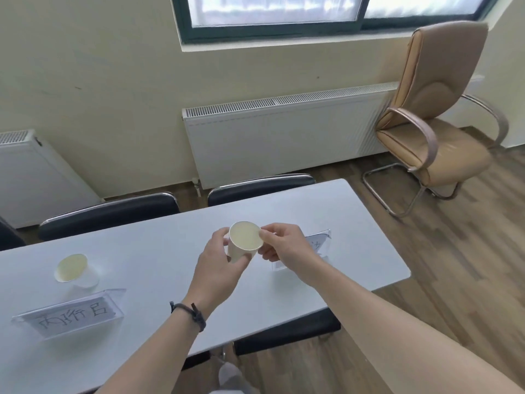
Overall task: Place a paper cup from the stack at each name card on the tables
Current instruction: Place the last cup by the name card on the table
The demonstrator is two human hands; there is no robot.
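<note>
Head view shows a paper cup [245, 240] held above the white table [159, 240] at frame centre, just left of the name card [315, 245] that the right wrist partly hides. Left hand [220, 265] wraps the cup's wall from below, fingers curled; right hand [284, 245] pinches the rim with thumb and forefinger. To finish well, lower it upright beside that card, matching the placed cup [76, 271] behind the left card [72, 315], then release the rim last. Both forearms reach forward from the bottom edge.
</note>
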